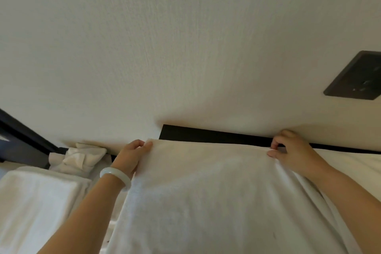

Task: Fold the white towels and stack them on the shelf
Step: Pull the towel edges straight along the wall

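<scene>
White towel, L hand, R hand grip far corners

Soft, dim light — wide-angle warp

Left wrist: a smooth, rounded bangle, pale whitish-green and faintly translucent like jade, circles it just behind the left hand.
Left forearm: bare along all that shows.
Right hand: bare.
Right forearm: bare along its whole visible length, like the left.
</scene>
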`<state>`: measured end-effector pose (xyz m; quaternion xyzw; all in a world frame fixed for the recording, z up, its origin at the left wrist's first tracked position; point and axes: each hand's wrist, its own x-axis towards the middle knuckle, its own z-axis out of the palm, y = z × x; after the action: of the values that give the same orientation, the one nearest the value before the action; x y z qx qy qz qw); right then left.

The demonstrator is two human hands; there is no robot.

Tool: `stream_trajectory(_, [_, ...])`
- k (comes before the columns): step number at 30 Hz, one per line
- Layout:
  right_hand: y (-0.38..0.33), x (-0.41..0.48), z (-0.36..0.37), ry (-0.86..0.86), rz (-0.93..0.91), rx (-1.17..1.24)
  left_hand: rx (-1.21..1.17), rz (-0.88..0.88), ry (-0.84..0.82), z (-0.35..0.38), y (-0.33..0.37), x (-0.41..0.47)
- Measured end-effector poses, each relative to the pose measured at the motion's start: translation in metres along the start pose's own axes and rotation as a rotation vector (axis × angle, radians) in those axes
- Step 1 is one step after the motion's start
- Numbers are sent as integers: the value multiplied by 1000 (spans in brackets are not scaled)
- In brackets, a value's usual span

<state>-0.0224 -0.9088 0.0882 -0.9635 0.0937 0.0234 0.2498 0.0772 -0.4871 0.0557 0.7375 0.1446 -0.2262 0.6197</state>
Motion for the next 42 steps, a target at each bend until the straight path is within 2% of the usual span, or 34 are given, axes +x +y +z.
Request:
stream_trajectory(5, [0, 5, -11, -137, 20, -61, -49, -2, -136, -15, 10, -3])
stream_trajectory(8, [-3, 7, -15, -175, 65, -73, -27, -12, -139, -17, 15, -5])
stream_trajectory(13, [-6, 0, -45, -331, 142, -62, -44, 108, -143, -22, 27, -14])
stream_trajectory(16, [0, -4, -75, -184, 197, 19, -52, 185, -74, -15, 33, -12])
stream_trajectory(20, [-4, -4, -54, 44, 315, -58, 267, 306, 161, 25, 32, 6])
stream_trajectory(22, [-6, -9, -25, 145, 307, -122, 395, 288, 254, 37, 30, 15])
stream_trajectory(26, [-1, -21, 18, 361, 218, -218, 355, 235, 342, 39, 23, 23])
stream_trajectory(31, [-2, -19, 13, 360, 329, 135, 295, 266, 429, 40, 16, 25])
stream_trajectory(33, [-8, -20, 9, 345, 340, 100, 272, 249, 438, 42, 14, 27])
stream_trajectory(35, [-18, -22, 12, 397, 255, -133, 255, 247, 447, 44, 13, 28])
stream_trajectory(38, [-41, -33, 36, 441, -27, -217, 267, 289, 457, 45, 13, 29])
stream_trajectory(40, [-46, -40, 56, 338, -148, -199, 263, 310, 470, 45, 13, 28])
stream_trajectory(42, [-44, -42, 68, 182, -133, -163, 264, 308, 474, 43, 13, 29])
